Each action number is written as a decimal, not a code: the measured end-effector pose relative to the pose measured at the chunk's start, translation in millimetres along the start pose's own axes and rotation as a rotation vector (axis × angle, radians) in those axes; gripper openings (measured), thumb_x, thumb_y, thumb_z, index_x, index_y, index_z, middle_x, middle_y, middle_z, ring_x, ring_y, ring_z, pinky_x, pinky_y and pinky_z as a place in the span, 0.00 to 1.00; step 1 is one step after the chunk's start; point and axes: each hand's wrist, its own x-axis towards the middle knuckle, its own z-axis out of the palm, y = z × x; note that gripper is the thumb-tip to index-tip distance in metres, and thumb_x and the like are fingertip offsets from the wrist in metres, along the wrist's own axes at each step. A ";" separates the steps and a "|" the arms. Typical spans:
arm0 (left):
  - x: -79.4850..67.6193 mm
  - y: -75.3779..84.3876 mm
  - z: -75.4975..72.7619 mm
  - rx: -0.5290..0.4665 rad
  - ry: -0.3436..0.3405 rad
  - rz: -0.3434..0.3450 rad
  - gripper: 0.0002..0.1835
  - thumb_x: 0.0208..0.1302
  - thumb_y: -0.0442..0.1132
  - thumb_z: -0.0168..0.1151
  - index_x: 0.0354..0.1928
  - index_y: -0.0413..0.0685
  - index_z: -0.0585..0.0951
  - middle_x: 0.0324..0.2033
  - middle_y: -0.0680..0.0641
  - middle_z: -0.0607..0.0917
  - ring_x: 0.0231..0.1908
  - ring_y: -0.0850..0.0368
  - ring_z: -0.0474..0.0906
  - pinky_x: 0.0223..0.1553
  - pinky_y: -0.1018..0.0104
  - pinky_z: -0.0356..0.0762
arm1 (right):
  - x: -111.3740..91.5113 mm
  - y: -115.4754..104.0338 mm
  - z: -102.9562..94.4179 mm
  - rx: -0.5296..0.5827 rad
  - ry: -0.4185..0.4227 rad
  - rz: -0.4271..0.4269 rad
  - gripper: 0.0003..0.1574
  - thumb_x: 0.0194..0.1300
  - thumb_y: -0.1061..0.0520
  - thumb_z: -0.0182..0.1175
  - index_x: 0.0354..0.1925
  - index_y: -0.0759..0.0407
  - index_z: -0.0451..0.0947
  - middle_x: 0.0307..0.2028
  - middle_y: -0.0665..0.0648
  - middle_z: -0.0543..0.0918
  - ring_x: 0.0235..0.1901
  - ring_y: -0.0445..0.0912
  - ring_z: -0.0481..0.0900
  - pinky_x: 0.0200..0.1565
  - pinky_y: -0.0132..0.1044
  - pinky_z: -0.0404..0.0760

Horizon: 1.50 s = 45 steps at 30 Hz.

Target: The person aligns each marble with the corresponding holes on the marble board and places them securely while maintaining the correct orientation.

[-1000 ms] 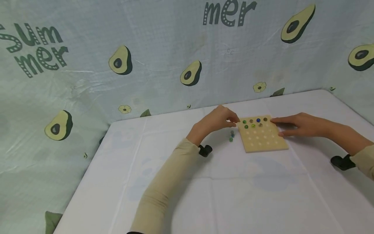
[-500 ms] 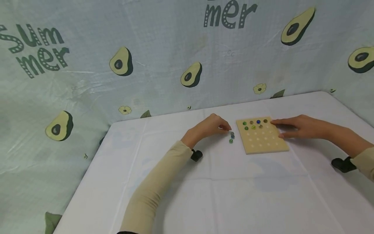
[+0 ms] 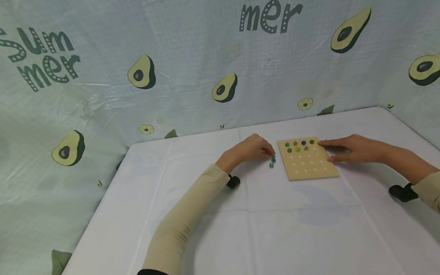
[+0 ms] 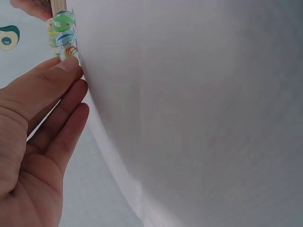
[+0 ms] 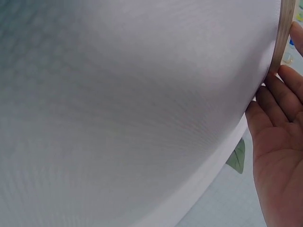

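My left hand (image 3: pixel 252 149) is low over the tablecloth, left of the pegboard-like wooden board (image 3: pixel 311 168). In the left wrist view its thumb and forefinger pinch a clear marble (image 4: pixel 70 51) with orange swirls. Beyond it are a blue-streaked marble (image 4: pixel 65 38) and a green marble (image 4: pixel 63 21). My right hand (image 3: pixel 361 148) rests against the board's right edge, its extended fingers (image 5: pixel 279 94) touching the side. Several glass marbles (image 3: pixel 304 143) sit in the board's two far rows, while pale round hollows show in the nearer rows.
A white cloth (image 3: pixel 268 229) covers the table. Its far edge meets a hanging backdrop (image 3: pixel 182 76) printed with avocados and lettering. Black wrist cameras show at the left cuff (image 3: pixel 233 182) and right cuff (image 3: pixel 403 193).
My left hand has moved from the board's far left corner down to the loose marbles and now pinches one. The right hand has stayed at the board's edge.
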 end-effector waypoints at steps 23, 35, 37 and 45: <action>0.7 8.7 -2.5 0.101 0.050 -0.045 0.10 0.67 0.36 0.69 0.49 0.46 0.90 0.45 0.52 0.90 0.45 0.64 0.83 0.48 0.80 0.76 | -1.8 -0.9 0.2 -0.008 0.003 -0.013 0.40 0.69 0.41 0.66 0.71 0.58 0.71 0.66 0.70 0.75 0.60 0.66 0.77 0.54 0.63 0.77; -1.8 16.4 -11.8 0.112 0.115 -0.010 0.10 0.68 0.37 0.68 0.49 0.45 0.89 0.46 0.50 0.90 0.46 0.62 0.84 0.49 0.77 0.78 | -2.6 -1.8 -1.0 -0.003 0.014 -0.030 0.40 0.69 0.42 0.66 0.71 0.58 0.71 0.65 0.70 0.76 0.61 0.66 0.76 0.55 0.62 0.77; -1.9 18.2 -13.1 0.107 0.120 -0.004 0.10 0.68 0.37 0.68 0.49 0.44 0.89 0.46 0.50 0.90 0.46 0.61 0.84 0.50 0.75 0.79 | -2.7 -1.9 -1.1 -0.002 0.015 -0.034 0.39 0.69 0.42 0.66 0.71 0.59 0.71 0.65 0.70 0.76 0.61 0.66 0.76 0.55 0.62 0.77; -0.8 24.5 -17.0 0.092 0.149 0.033 0.10 0.67 0.35 0.69 0.49 0.43 0.89 0.45 0.48 0.90 0.46 0.59 0.85 0.52 0.67 0.81 | -3.4 -2.8 -1.8 -0.002 0.011 -0.028 0.40 0.69 0.41 0.66 0.71 0.59 0.71 0.65 0.70 0.76 0.60 0.65 0.77 0.55 0.62 0.77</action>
